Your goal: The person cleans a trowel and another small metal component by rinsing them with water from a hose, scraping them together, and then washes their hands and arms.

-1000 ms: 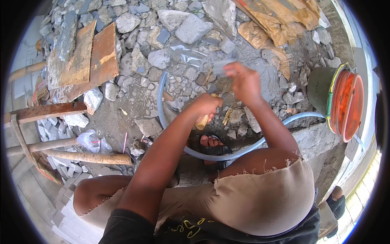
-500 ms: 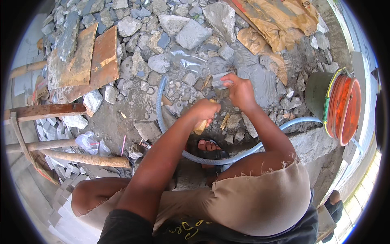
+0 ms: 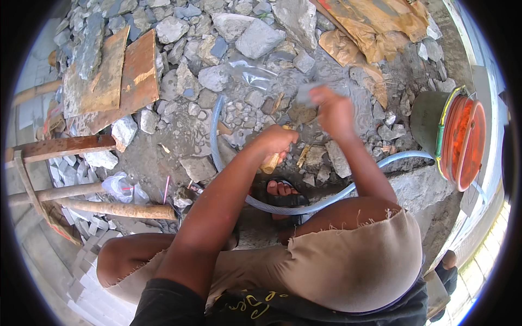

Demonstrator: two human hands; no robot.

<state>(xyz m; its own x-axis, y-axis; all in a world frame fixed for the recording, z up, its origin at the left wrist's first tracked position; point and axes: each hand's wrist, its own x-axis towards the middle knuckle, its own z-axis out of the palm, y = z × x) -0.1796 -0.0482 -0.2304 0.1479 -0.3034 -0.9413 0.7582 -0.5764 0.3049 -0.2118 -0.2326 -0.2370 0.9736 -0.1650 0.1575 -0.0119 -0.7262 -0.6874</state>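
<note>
R. hand [image 3: 335, 111] has lifted since prior frame, blurred, closed on grey stone piece [image 3: 306, 93]; L. hand [image 3: 278, 142] fisted round wooden handle [image 3: 270, 162], low over rubble; clear hose [image 3: 304, 207] loops round sandalled foot [image 3: 280, 191]; orange-lined bucket [image 3: 454, 142] at right.

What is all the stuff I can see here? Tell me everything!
Rocks: many, grey, all over the ground.
Boards: two, rusty brown, upper left.
Hose: one, pale blue, looping round the foot.
Bucket: one, green with an orange inside, right.
Torn paper sacking: brown, top right.
Wooden poles: several, brown, left.
Plastic bag: one, clear, by the poles.
Sandalled foot: one, centre.
Left hand: gripping a wooden handle.
Right hand: raised, holding something grey and blurred.
</note>
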